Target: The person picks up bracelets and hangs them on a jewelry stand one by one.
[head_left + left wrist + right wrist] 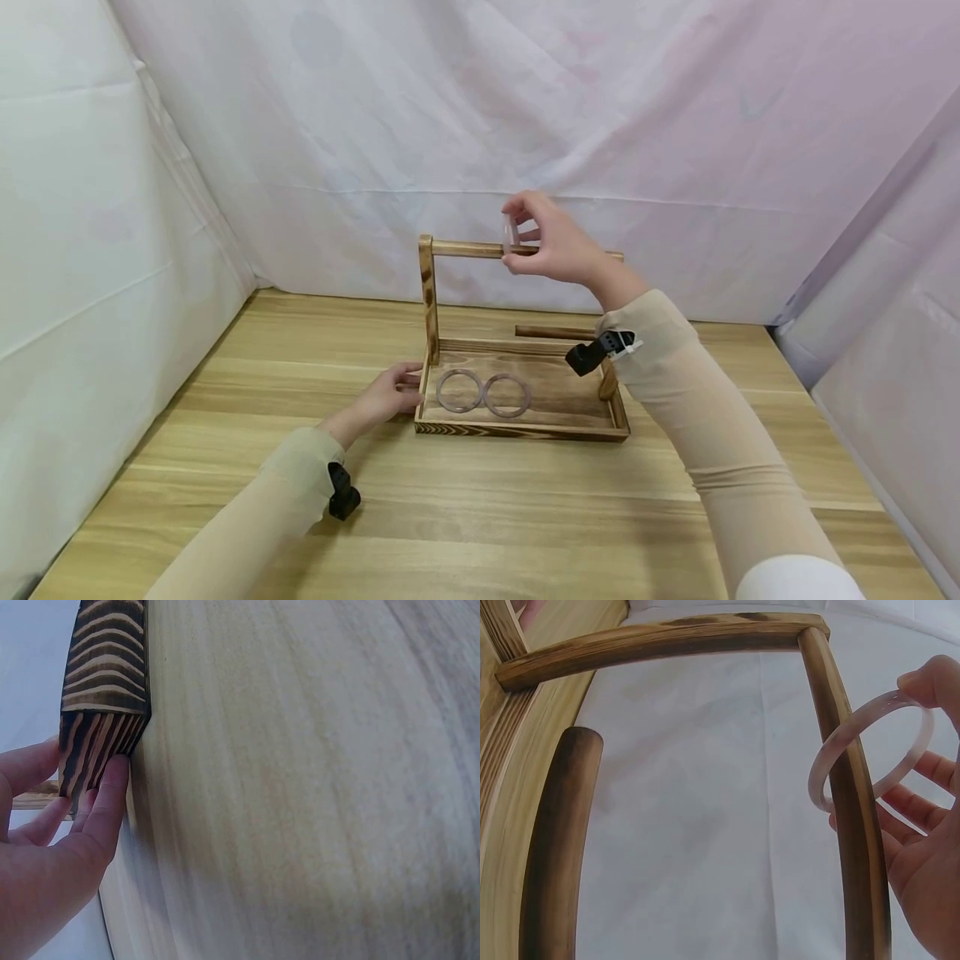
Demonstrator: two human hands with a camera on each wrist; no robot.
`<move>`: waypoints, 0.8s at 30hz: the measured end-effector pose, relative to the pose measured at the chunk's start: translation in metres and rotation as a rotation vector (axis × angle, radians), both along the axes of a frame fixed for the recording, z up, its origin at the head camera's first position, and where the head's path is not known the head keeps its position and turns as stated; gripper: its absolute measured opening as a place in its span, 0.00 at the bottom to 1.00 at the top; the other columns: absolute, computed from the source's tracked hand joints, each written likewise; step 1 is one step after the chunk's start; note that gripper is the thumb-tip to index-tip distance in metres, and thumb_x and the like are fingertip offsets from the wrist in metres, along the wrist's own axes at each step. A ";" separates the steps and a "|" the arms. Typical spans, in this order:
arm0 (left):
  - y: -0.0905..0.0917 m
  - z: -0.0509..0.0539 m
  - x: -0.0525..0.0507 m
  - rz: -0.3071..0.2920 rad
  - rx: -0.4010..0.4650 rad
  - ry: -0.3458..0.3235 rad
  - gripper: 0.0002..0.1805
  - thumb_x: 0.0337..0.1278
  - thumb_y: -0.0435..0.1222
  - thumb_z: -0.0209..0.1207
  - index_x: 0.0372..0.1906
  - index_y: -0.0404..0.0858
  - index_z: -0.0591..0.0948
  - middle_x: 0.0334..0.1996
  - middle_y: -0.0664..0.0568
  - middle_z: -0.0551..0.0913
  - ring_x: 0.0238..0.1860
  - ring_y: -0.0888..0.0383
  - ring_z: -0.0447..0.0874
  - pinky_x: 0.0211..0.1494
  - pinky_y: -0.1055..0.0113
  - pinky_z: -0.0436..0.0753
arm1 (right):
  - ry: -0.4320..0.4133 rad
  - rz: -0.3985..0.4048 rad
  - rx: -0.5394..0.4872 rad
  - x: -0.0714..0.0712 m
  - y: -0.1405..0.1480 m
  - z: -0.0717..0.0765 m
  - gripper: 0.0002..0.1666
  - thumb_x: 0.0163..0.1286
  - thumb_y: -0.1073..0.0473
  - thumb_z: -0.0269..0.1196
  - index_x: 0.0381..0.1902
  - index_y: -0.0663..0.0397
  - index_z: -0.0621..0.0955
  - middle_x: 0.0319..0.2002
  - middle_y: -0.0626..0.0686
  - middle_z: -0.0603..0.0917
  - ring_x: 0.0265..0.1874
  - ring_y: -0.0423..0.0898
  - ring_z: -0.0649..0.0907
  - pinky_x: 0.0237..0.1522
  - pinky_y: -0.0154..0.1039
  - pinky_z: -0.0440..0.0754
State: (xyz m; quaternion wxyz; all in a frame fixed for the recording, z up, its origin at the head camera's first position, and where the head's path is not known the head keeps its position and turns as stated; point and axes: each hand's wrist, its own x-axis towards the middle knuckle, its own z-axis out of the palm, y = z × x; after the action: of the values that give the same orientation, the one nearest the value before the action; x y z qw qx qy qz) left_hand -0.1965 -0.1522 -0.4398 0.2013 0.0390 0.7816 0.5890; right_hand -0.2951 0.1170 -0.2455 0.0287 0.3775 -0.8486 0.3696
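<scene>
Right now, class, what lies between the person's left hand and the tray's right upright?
In the head view: the tray's left wall, two bangles side by side, then bare tray floor up to the right upright.

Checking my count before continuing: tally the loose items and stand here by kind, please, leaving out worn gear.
Translucent pale round bangles: 3 (1 in the right hand, 2 in the tray)
Brown wooden stand with tray base: 1
Dark brown wooden rod behind the stand: 1
Total: 5
</scene>
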 end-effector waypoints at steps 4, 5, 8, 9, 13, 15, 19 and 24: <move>0.000 0.001 -0.001 -0.006 -0.001 -0.001 0.33 0.62 0.26 0.51 0.70 0.28 0.54 0.62 0.28 0.63 0.59 0.37 0.70 0.55 0.60 0.81 | -0.005 0.008 0.010 0.000 -0.005 0.000 0.32 0.55 0.64 0.65 0.57 0.62 0.67 0.53 0.60 0.68 0.52 0.51 0.71 0.56 0.46 0.78; 0.000 0.001 -0.002 -0.009 -0.003 0.001 0.33 0.62 0.26 0.51 0.70 0.28 0.53 0.62 0.28 0.63 0.59 0.37 0.70 0.56 0.60 0.81 | -0.007 0.011 0.013 0.001 -0.006 0.000 0.32 0.55 0.64 0.65 0.57 0.62 0.67 0.53 0.60 0.68 0.52 0.51 0.71 0.56 0.46 0.78; 0.000 0.001 -0.002 -0.012 -0.008 0.007 0.33 0.62 0.27 0.51 0.70 0.28 0.53 0.62 0.28 0.62 0.59 0.37 0.69 0.56 0.60 0.80 | -0.003 0.022 0.017 0.002 -0.010 0.000 0.32 0.55 0.64 0.65 0.56 0.62 0.67 0.53 0.60 0.68 0.52 0.52 0.71 0.56 0.46 0.78; 0.000 0.000 -0.002 -0.011 -0.008 0.006 0.33 0.62 0.27 0.51 0.70 0.28 0.54 0.62 0.28 0.62 0.60 0.37 0.69 0.57 0.60 0.80 | -0.001 0.025 0.017 0.002 -0.012 0.000 0.32 0.55 0.64 0.66 0.56 0.62 0.67 0.53 0.60 0.68 0.52 0.52 0.71 0.55 0.46 0.78; 0.000 0.000 -0.001 -0.017 -0.021 0.004 0.33 0.63 0.27 0.51 0.70 0.29 0.54 0.63 0.28 0.62 0.60 0.37 0.69 0.57 0.59 0.80 | 0.012 0.049 0.020 0.001 -0.017 -0.001 0.31 0.55 0.64 0.66 0.55 0.62 0.68 0.52 0.61 0.68 0.51 0.53 0.71 0.53 0.45 0.79; 0.000 0.000 -0.001 -0.016 -0.029 0.005 0.33 0.63 0.28 0.51 0.70 0.29 0.54 0.63 0.28 0.63 0.60 0.37 0.68 0.57 0.59 0.80 | 0.015 0.060 0.023 0.002 -0.019 -0.001 0.31 0.54 0.63 0.66 0.54 0.62 0.68 0.52 0.61 0.68 0.51 0.53 0.71 0.53 0.44 0.80; 0.001 0.000 -0.001 -0.021 -0.046 0.012 0.33 0.63 0.28 0.51 0.70 0.29 0.54 0.63 0.28 0.63 0.61 0.37 0.68 0.57 0.59 0.79 | 0.013 0.069 0.032 0.003 -0.024 0.000 0.30 0.54 0.63 0.66 0.54 0.62 0.67 0.52 0.60 0.68 0.52 0.52 0.72 0.55 0.43 0.79; 0.002 0.000 0.000 -0.014 -0.038 0.003 0.33 0.62 0.28 0.51 0.70 0.30 0.55 0.62 0.29 0.63 0.60 0.38 0.69 0.57 0.59 0.80 | 0.023 0.064 0.059 0.004 -0.028 -0.001 0.30 0.55 0.61 0.65 0.54 0.62 0.67 0.51 0.60 0.68 0.52 0.50 0.71 0.56 0.43 0.77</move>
State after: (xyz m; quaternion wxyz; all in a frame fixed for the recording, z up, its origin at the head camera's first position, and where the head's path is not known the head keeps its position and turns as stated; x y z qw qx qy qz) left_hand -0.1964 -0.1504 -0.4395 0.2050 0.0417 0.7927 0.5726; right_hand -0.2911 0.0891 -0.2464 0.0154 0.4095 -0.8462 0.3406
